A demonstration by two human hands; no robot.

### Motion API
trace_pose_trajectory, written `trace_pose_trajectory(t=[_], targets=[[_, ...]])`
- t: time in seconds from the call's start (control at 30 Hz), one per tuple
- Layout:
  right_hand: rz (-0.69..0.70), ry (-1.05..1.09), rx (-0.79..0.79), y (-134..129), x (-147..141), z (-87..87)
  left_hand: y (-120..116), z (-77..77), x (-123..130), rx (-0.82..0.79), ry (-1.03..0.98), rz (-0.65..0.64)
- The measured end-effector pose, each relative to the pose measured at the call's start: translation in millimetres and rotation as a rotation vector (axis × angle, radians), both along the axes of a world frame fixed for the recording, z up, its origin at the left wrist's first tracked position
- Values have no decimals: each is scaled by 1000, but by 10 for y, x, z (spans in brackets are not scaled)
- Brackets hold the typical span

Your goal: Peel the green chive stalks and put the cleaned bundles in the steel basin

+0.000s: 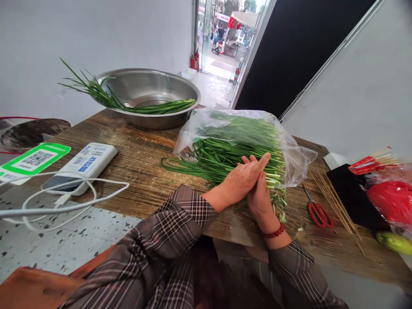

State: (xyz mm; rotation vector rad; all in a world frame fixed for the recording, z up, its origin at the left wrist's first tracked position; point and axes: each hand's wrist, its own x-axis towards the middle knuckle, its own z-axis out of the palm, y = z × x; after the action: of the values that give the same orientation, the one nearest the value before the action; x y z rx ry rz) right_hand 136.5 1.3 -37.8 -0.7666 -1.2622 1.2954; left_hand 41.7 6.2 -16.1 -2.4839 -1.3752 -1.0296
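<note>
A large bunch of garlic chives (222, 152) lies on the wooden table, partly covered by a clear plastic bag (189, 128), with pale cut stems towards the right. My left hand (241, 178) is over the near side of the bunch, fingers stretched out. Against its palm side rests my right hand (260, 199), which wears a red bead bracelet and also has straight fingers, partly hidden by the left. Nothing shows held between the two hands. Small trimmed bits (281, 214) lie beside my right wrist.
A steel basin (151, 75) holding more chives stands at the back left. Red-handled scissors (318, 213) and thin wooden skewers (334, 201) lie to the right, beside a black box (350, 199). A white device (83, 165), cable (106, 182) and green QR card (37, 159) are left.
</note>
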Motion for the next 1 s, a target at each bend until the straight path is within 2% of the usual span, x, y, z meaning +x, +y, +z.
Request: trace_pose_trajectory(t=[0.2, 0.33, 0.4, 0.5, 0.53, 0.6, 0.7, 0.87, 0.93, 1.0], targets=[[-234, 90, -75, -26, -210, 157, 13, -50, -9, 41, -20, 64], [-295, 166, -137, -28, -267, 309, -6, -40, -25, 153, 27, 92], [-346, 201, -130, -7, -260, 380, -14, -19, -42, 187, 15, 122], [-494, 297, -52, 41, -229, 476, -11, 13, -82, 165, 12, 160], [-511, 338, -40, 56, -212, 514, -6, 21, -100, 147, 26, 164], [-448, 403, -49, 77, -155, 623, 16, 36, -149, 107, 73, 152], [-347, 448, -22, 97, 47, 903, 75, 64, -265, 21, 110, 174], [-511, 520, 162, 179, 740, 1546, 219, 98, -535, -153, 40, 258], [-616, 542, 246, 218, 1044, 1758, 301, 75, -640, -206, -52, 317], [-725, 589, 275, 238, 1301, 1914, 406, 25, -737, -269, -241, 377]])
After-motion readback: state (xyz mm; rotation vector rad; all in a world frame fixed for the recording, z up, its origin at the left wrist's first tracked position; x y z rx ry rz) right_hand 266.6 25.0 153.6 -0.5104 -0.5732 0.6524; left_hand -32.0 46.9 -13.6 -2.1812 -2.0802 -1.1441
